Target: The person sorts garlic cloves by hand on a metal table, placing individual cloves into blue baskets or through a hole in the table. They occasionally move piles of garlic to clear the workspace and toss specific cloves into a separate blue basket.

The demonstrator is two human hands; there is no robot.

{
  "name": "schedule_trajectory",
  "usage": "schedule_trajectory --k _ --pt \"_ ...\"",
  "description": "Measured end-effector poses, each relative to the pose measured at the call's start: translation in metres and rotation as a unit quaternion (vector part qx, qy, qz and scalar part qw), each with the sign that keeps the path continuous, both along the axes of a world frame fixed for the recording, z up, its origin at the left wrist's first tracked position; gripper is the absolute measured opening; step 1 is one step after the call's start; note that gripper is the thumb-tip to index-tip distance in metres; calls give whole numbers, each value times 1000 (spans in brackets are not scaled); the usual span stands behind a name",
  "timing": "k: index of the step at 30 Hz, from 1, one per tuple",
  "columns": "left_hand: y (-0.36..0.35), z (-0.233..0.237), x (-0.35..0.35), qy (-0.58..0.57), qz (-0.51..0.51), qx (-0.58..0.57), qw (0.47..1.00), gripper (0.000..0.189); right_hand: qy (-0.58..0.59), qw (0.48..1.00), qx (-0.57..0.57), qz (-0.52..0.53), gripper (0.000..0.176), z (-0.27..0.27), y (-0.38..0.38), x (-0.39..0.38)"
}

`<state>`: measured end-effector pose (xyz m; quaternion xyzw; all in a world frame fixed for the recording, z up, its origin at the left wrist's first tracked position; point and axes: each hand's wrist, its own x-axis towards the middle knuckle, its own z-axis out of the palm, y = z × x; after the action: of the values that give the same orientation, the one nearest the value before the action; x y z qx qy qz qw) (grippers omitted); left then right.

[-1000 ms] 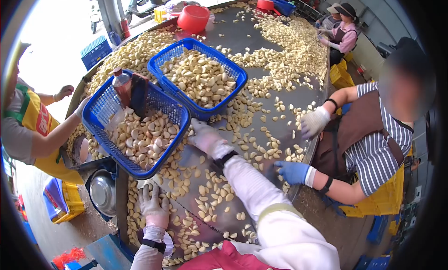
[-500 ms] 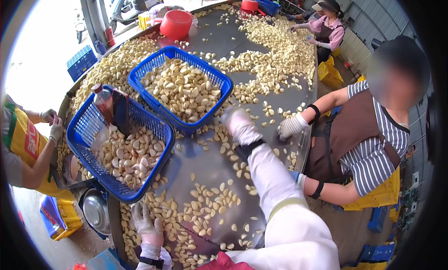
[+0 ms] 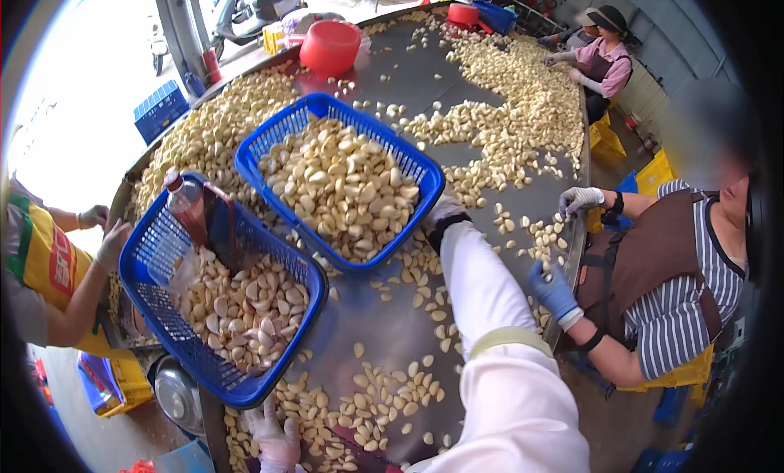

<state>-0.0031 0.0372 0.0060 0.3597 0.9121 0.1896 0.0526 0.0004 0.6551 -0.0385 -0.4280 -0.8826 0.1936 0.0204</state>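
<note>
My right hand, in a pale glove, is against the right end of a blue basket heaped with peeled garlic cloves. The basket wall hides its fingers, so their grip cannot be made out. My left hand, gloved too, lies with fingers apart on loose cloves on the metal table, just below the corner of a nearer blue basket. That second basket holds pinkish garlic cloves, a bottle of reddish liquid and a dark flat object.
Loose cloves spread over the metal table, with large heaps at the far left and far right. A red tub stands at the back. A co-worker in a striped shirt is at my right; another in a yellow apron is at left.
My right hand has come in against the basket's end and its fingers have gone out of sight. The view has shifted. The striped-shirt co-worker's hands have drawn apart at the table edge.
</note>
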Motion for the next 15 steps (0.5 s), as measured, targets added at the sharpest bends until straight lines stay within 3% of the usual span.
schedule_trajectory --k 2,3,4,6,7,8,9,10,11,12,14,15 --pt "3 1 -4 -4 -1 -10 1000 70 3 1000 -28 14 49 13 -23 17" --pt "2 1 -3 4 -5 2 1000 66 -13 994 111 5 38 22 -61 30" --pt "1 1 -3 11 -10 13 1000 63 16 994 99 50 36 64 -110 55" --pt "0 0 -1 5 4 -12 1000 59 20 991 81 108 43 48 -164 73" --pt "2 0 -1 10 5 6 1000 58 -115 988 29 95 52 56 -210 72" --pt "4 -7 -1 10 23 36 999 66 37 973 33 227 61 56 -252 93" --pt "11 -5 1 2 48 52 998 65 39 967 -2 253 65 43 -283 99" --pt "24 -3 1 -88 90 146 981 65 38 966 -13 253 65 50 -293 106" --pt "32 0 2 -21 95 93 991 67 91 958 -68 264 65 70 -296 110" --pt "38 -8 3 -10 68 136 988 68 142 943 -121 274 66 83 -291 114" --pt "68 17 26 47 55 -15 997 65 -37 987 69 139 62 78 -246 129" --pt "81 24 35 39 29 -45 998 64 -97 986 94 100 59 86 -240 148"
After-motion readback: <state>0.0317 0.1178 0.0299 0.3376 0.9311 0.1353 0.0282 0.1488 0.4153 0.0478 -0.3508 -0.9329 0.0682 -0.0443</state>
